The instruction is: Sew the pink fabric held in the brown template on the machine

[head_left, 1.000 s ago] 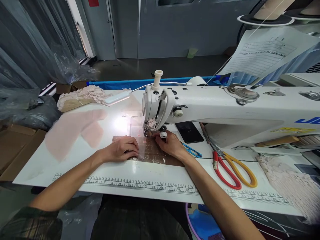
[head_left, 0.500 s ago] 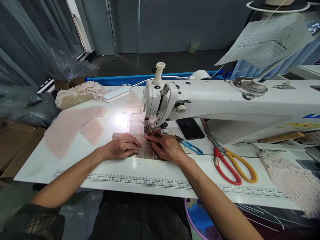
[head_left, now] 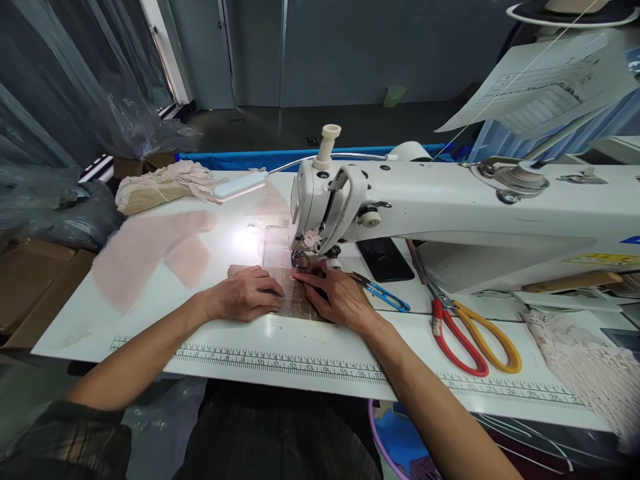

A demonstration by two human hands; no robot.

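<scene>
A white sewing machine head (head_left: 320,207) stands over a piece of sheer pale fabric (head_left: 280,256), which runs under its needle area. Below that lies a brown, see-through piece (head_left: 295,308), flat on the table; whether it is cloth or film I cannot tell. My left hand (head_left: 247,293) rests palm down on its left part, fingers lying loosely bent. From the right, my right hand (head_left: 337,293) reaches in, with its stretched fingertips on the fabric just in front of the presser foot (head_left: 300,260). Its outer fingers are partly hidden by the machine.
Blue thread snips (head_left: 383,293) and a black phone (head_left: 386,260) lie right of my right hand. Red-and-yellow-handled scissors (head_left: 473,333) are farther right, near crumpled lace (head_left: 585,353). Pink sheer pieces (head_left: 150,257) and a lace bundle (head_left: 163,185) lie left. A lamp (head_left: 240,185) lights the needle area.
The whole view has shifted slightly, so the machine and table appear a little farther right. Both hands keep nearly the same place on the fabric.
</scene>
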